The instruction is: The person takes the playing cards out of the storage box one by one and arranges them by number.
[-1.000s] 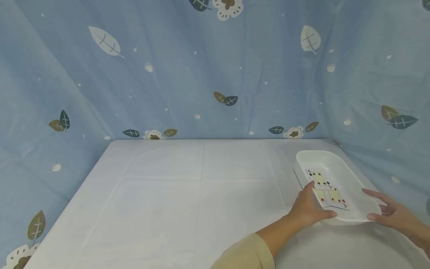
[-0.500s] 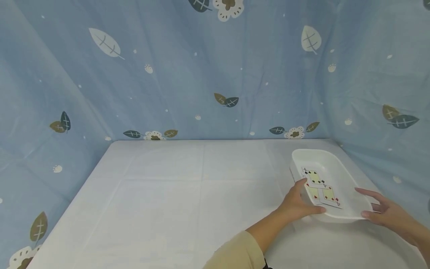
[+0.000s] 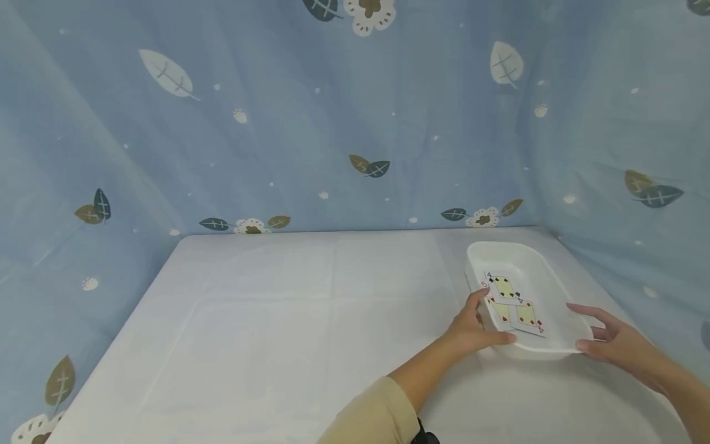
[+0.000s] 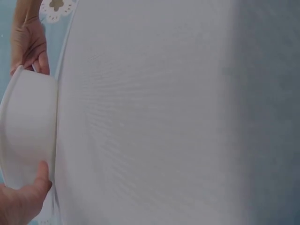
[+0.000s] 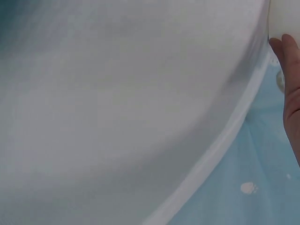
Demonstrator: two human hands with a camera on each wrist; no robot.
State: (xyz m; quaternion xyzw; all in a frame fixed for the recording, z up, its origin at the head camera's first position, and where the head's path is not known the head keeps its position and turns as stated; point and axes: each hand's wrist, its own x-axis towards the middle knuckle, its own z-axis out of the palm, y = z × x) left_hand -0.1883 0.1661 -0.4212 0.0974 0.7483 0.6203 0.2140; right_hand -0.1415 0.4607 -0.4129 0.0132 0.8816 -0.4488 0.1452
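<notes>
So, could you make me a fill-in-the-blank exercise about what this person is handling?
The left hand and right hand both hold a tray whose colour is ____.
The playing card nearest the right hand has symbols coloured ____.
The leaf-patterned cloth behind the table is mainly ____ in colour.
In the head view, the tray is toward the picture's ____ side.

Missing words: white; red; blue; right.

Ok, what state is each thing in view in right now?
Left hand: gripping the tub's near left corner.
Right hand: gripping its near right corner.
Tub: upright, open-topped, cards inside; contact with the table unclear.
Cards: face up, overlapping, along the tub's left side.
Tablecloth: spread out, faintly creased.
Curtain: hanging, softly wrinkled.
</notes>
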